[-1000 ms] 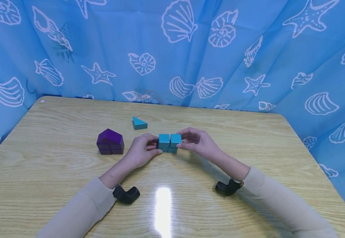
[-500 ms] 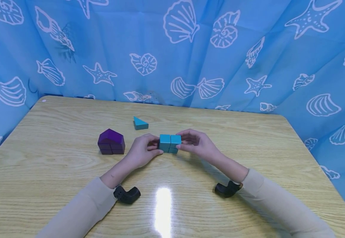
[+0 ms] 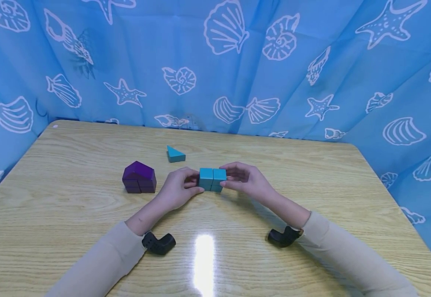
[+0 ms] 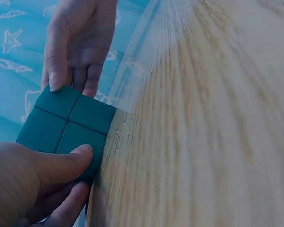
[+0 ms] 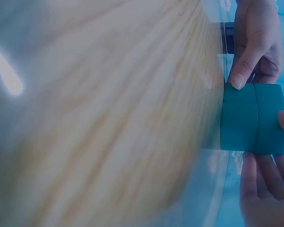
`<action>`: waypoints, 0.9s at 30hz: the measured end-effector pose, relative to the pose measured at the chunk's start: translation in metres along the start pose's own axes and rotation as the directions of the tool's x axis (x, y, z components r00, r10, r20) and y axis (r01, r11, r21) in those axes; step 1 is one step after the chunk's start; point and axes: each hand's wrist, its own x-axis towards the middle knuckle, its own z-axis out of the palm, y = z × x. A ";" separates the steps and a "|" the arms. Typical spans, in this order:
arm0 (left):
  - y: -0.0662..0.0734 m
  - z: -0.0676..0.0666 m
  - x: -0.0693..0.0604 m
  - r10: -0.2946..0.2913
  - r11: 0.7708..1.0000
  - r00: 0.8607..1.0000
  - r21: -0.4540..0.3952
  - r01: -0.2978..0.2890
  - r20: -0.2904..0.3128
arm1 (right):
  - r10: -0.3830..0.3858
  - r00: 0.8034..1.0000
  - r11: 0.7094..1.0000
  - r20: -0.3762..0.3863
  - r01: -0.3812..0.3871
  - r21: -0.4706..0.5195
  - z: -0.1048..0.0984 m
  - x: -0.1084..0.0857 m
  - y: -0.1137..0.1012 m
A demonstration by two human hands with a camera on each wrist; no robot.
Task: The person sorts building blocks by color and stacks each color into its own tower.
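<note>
In the head view, several teal blocks (image 3: 206,174) stand on the table, stacked in two layers with their sides together. My left hand (image 3: 175,187) holds the stack's left side; the left wrist view shows its thumb (image 4: 83,153) on the front of a lower block. From the right, my right hand (image 3: 248,179) pinches the upper right block (image 3: 220,175), thumb in front and other fingers behind. Those rear fingertips are partly hidden in the head view. A teal triangular block (image 3: 176,154) lies apart, behind and left of the stack.
A purple block stack (image 3: 139,177) with a peaked top stands left of my left hand. The wooden table (image 3: 245,255) ends at the back against a blue curtain (image 3: 185,37) with white shell prints. Black wrist cameras (image 3: 158,243) sit on both wrists.
The upper right teal block has shifted left with my right hand, and the gap between the two upper blocks has narrowed. My left hand stays nearly still.
</note>
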 end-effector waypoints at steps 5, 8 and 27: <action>-0.001 0.000 0.000 -0.007 1.000 1.000 -0.004 0.007 -0.007 | 0.004 1.000 1.000 0.005 -0.004 -0.003 0.000 0.001 0.001; -0.002 0.000 -0.001 -0.006 1.000 1.000 -0.008 0.006 -0.008 | 0.003 1.000 1.000 0.010 -0.003 0.000 0.000 0.001 0.001; -0.002 -0.001 0.001 0.024 1.000 1.000 -0.003 -0.024 0.008 | -0.111 0.994 0.994 0.015 0.111 0.009 -0.020 0.023 -0.031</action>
